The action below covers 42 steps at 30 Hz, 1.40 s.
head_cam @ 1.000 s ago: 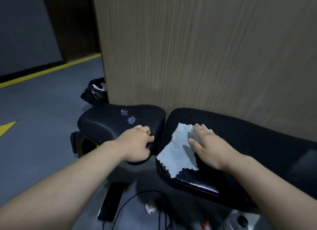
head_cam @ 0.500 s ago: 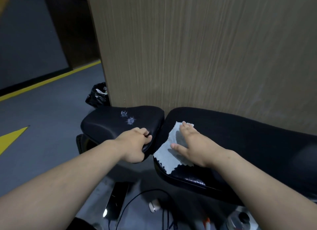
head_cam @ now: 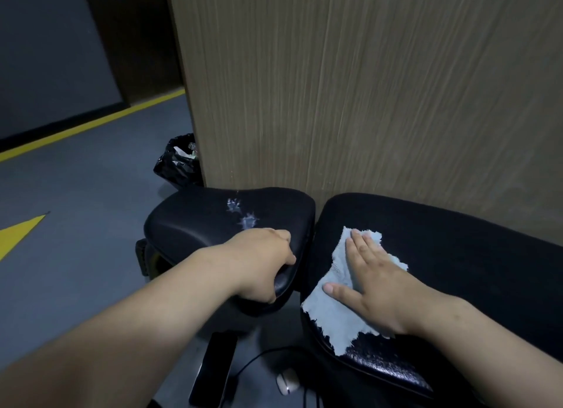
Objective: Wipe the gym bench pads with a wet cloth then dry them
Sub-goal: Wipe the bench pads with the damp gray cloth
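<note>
Two black bench pads lie side by side against a wooden panel. The smaller seat pad (head_cam: 195,221) on the left has two worn whitish patches on top. My left hand (head_cam: 265,264) grips its near right edge, fingers curled over the rim. On the longer back pad (head_cam: 457,243) to the right lies a frayed pale blue cloth (head_cam: 335,316). My right hand (head_cam: 371,282) presses flat on the cloth with straight, spread fingers. The cloth's lower corner hangs over the pad's cracked front edge.
A wooden panel (head_cam: 365,87) rises directly behind both pads. A black rubbish bag (head_cam: 179,163) sits at its left corner. On the grey floor below lie a dark phone (head_cam: 213,368), a black cable (head_cam: 256,356) and a small white earbud case (head_cam: 288,383). Yellow floor markings (head_cam: 18,234) run at left.
My right hand has slid the cloth back to the right and toward me along the back pad after a stroke to the left. My left hand has kept its grip on the seat pad.
</note>
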Each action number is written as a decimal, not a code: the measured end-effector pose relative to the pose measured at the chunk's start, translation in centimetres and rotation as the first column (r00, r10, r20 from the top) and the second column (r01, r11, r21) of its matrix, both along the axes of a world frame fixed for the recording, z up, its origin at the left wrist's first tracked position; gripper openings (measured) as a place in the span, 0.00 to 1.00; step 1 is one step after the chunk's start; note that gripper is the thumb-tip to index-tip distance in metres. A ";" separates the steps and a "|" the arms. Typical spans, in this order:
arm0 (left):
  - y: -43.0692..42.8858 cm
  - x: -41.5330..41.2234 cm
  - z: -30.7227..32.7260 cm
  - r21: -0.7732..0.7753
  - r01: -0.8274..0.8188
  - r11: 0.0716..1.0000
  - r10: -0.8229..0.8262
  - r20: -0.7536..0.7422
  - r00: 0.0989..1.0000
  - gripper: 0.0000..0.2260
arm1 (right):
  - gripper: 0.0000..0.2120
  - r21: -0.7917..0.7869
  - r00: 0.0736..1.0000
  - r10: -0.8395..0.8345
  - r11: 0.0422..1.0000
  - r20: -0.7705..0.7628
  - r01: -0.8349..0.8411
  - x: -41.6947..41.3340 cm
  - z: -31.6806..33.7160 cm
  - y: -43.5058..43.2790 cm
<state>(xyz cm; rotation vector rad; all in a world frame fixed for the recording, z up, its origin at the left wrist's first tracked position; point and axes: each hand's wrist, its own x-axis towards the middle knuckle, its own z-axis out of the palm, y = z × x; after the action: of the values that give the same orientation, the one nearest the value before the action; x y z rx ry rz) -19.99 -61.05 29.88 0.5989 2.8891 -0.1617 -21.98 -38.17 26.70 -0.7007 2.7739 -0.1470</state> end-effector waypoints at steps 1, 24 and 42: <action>-0.1 -0.1 0.1 0.001 0.008 1.000 -0.008 -0.012 1.000 0.26 | 0.46 0.002 1.000 -0.002 1.000 -0.003 0.002 0.0 -0.1 0.0; 1.0 1.7 -1.9 -0.056 -0.038 0.998 0.030 -0.135 0.990 0.30 | 0.46 -0.024 1.000 0.020 1.000 -0.022 -0.021 0.0 -0.4 0.5; -0.5 1.2 -1.5 0.071 0.005 0.997 0.003 -0.120 0.993 0.27 | 0.45 0.001 0.999 0.035 0.999 -0.013 -0.035 0.1 0.0 0.4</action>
<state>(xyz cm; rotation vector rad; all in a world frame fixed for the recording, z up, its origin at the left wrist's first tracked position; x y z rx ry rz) -18.80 -61.55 28.37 0.6231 3.0218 -0.0986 -21.93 -37.81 26.73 -0.7522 2.7725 -0.1341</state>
